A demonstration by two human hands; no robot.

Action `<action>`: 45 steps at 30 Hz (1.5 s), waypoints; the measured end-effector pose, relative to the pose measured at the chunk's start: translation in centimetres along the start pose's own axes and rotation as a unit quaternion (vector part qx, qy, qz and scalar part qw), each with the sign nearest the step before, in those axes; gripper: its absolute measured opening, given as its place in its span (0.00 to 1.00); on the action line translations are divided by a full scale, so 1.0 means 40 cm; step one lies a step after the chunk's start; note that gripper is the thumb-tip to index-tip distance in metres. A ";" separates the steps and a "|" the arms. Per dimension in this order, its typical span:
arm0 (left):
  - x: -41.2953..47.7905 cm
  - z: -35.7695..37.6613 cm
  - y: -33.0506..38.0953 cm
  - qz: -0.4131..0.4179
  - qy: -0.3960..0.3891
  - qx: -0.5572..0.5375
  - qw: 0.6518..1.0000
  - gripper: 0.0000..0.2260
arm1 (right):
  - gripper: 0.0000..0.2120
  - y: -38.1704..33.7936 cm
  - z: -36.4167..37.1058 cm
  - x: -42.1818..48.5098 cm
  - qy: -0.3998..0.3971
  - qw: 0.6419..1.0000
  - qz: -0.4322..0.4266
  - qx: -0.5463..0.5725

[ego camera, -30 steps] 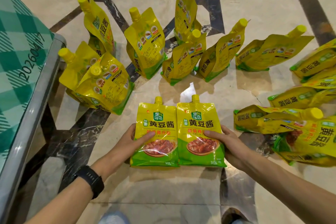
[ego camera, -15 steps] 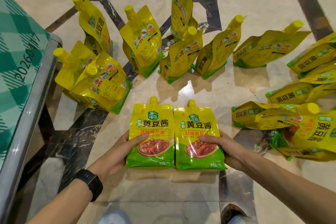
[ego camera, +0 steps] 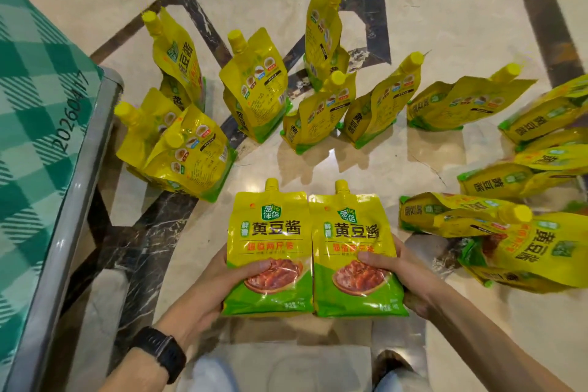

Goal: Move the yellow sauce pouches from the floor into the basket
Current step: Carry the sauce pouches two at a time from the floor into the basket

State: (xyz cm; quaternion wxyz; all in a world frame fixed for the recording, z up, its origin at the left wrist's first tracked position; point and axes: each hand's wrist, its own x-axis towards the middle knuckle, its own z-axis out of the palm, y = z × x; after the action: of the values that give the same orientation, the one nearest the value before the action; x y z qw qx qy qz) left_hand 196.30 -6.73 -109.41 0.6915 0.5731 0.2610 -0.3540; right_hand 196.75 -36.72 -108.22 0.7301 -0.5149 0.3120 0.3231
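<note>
Left hand [ego camera: 203,289]: only the thumb shows on the front of the left-held pouch [ego camera: 269,232]; fingers hidden behind it. Right hand [ego camera: 410,274]: likewise, thumb on the right-held pouch [ego camera: 353,239], fingertips out of sight. Right-side pouches [ego camera: 547,118] on the floor: cropped by the frame edge, smeared, count uncertain. Rear pouch [ego camera: 143,124] beside the metal rail [ego camera: 73,200]: largely covered by its neighbour. Back-panel print on the standing pouch [ego camera: 257,86]: too small to read. Checked cloth [ego camera: 31,105]: cut at left. Shoe [ego camera: 391,366]: blurred, cropped at bottom.
</note>
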 end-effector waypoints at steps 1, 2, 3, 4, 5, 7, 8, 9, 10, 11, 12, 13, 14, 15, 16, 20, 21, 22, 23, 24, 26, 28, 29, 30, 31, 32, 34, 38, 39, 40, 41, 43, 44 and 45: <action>-0.040 0.015 0.026 0.004 0.005 -0.006 1.000 0.51 | 0.52 -0.021 0.009 -0.043 0.001 1.000 -0.006 -0.001; -0.086 0.032 0.060 0.008 0.012 -0.012 1.000 0.51 | 0.51 -0.047 0.021 -0.093 0.004 1.000 -0.010 -0.002; -0.138 0.048 0.097 0.013 0.019 -0.013 1.000 0.50 | 0.49 -0.075 0.034 -0.148 0.004 1.000 -0.014 0.001; -0.197 0.065 0.138 0.014 0.020 -0.012 1.000 0.50 | 0.44 -0.104 0.047 -0.211 0.004 1.000 -0.015 0.010; -0.263 0.083 0.182 0.010 0.018 -0.012 1.000 0.50 | 0.41 -0.138 0.064 -0.282 0.000 1.000 -0.018 0.018; -0.410 0.120 0.282 -0.011 0.015 -0.011 1.000 0.50 | 0.40 -0.218 0.104 -0.440 0.009 0.999 -0.020 0.031; -0.493 0.142 0.338 -0.021 0.012 -0.005 1.000 0.50 | 0.39 -0.262 0.126 -0.528 0.014 0.999 -0.020 0.037; -0.579 0.164 0.391 -0.029 0.007 0.003 1.000 0.52 | 0.36 -0.302 0.146 -0.620 0.017 0.999 -0.021 0.044; -0.668 0.189 0.450 -0.035 0.003 0.018 0.999 0.53 | 0.35 -0.345 0.168 -0.716 0.018 0.998 -0.023 0.047; -0.759 0.217 0.510 -0.037 -0.003 0.029 0.999 0.54 | 0.37 -0.390 0.192 -0.816 0.015 0.998 -0.025 0.050; -0.854 0.245 0.570 -0.037 -0.009 0.033 0.999 0.54 | 0.41 -0.436 0.217 -0.918 0.016 0.998 -0.022 0.053; -0.945 0.273 0.628 -0.035 -0.017 0.035 0.999 0.54 | 0.45 -0.481 0.242 -1.017 0.016 0.998 -0.022 0.060; -1.033 0.303 0.686 -0.033 -0.023 0.040 0.998 0.53 | 0.47 -0.525 0.264 -1.114 0.022 0.997 -0.025 0.063; -1.117 0.333 0.741 -0.026 -0.025 0.048 0.998 0.53 | 0.51 -0.564 0.282 -1.206 0.022 0.997 -0.033 0.061; -1.195 0.361 0.791 -0.017 -0.026 0.055 0.998 0.53 | 0.54 -0.601 0.302 -1.296 0.031 0.997 -0.043 0.060; -1.436 0.467 0.944 0.048 -0.028 0.091 0.994 0.50 | 0.55 -0.714 0.356 -1.581 0.050 0.991 -0.109 0.062; -1.479 0.493 0.970 0.067 -0.032 0.093 0.993 0.48 | 0.51 -0.735 0.361 -1.633 0.049 0.988 -0.130 0.061; -1.518 0.517 0.992 0.081 -0.038 0.090 0.992 0.45 | 0.45 -0.761 0.368 -1.686 0.054 0.986 -0.147 0.064; -1.551 0.543 1.010 0.091 -0.048 0.085 0.991 0.43 | 0.41 -0.779 0.367 -1.728 0.057 0.982 -0.167 0.070; -1.577 0.564 1.022 0.099 -0.059 0.081 0.990 0.44 | 0.40 -0.794 0.365 -1.766 0.065 0.979 -0.181 0.073; -1.605 0.600 1.035 0.115 -0.073 0.078 0.988 0.49 | 0.48 -0.807 0.352 -1.825 0.078 0.974 -0.199 0.071; -1.618 0.630 1.049 0.130 -0.082 0.086 0.984 0.52 | 0.50 -0.811 0.348 -1.876 0.094 0.967 -0.221 0.082; -1.620 0.644 1.058 0.134 -0.093 0.098 0.982 0.52 | 0.51 -0.810 0.344 -1.894 0.101 0.964 -0.231 0.086; -1.618 0.655 1.066 0.137 -0.105 0.113 0.978 0.53 | 0.51 -0.804 0.344 -1.913 0.114 0.960 -0.239 0.090; -1.616 0.667 1.075 0.143 -0.118 0.127 0.974 0.54 | 0.52 -0.793 0.343 -1.928 0.130 0.955 -0.247 0.103; -1.615 0.678 1.088 0.145 -0.133 0.139 0.971 0.54 | 0.52 -0.779 0.346 -1.946 0.147 0.949 -0.251 0.118; -1.611 0.700 1.114 0.140 -0.168 0.162 0.962 0.55 | 0.52 -0.741 0.353 -1.978 0.175 0.939 -0.251 0.155; -1.621 0.751 1.123 0.125 -0.240 0.218 0.938 0.54 | 0.37 -0.645 0.381 -2.058 0.243 0.906 -0.272 0.217; -1.628 0.768 1.124 0.122 -0.258 0.232 0.930 0.53 | 0.35 -0.622 0.390 -2.078 0.256 0.895 -0.275 0.239; -1.636 0.787 1.122 0.120 -0.274 0.249 0.921 0.53 | 0.36 -0.599 0.395 -2.097 0.268 0.886 -0.281 0.254; -1.642 0.807 1.115 0.115 -0.293 0.265 0.911 0.52 | 0.40 -0.572 0.397 -2.113 0.283 0.875 -0.290 0.264; -1.666 0.851 1.094 0.099 -0.335 0.288 0.892 0.51 | 0.51 -0.512 0.403 -2.152 0.318 0.856 -0.300 0.277; -1.680 0.874 1.079 0.097 -0.356 0.299 0.880 0.51 | 0.54 -0.479 0.405 -2.174 0.335 0.843 -0.306 0.289; -1.696 0.898 1.063 0.098 -0.377 0.312 0.867 0.50 | 0.55 -0.446 0.407 -2.198 0.349 0.830 -0.314 0.300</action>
State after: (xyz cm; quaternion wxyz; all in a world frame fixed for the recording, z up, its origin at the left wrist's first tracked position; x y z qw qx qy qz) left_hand 186.61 -24.95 -24.12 0.5539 0.6046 -0.2010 -0.5360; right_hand 160.44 -39.10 -24.62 0.7533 -0.4190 0.4494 -0.2346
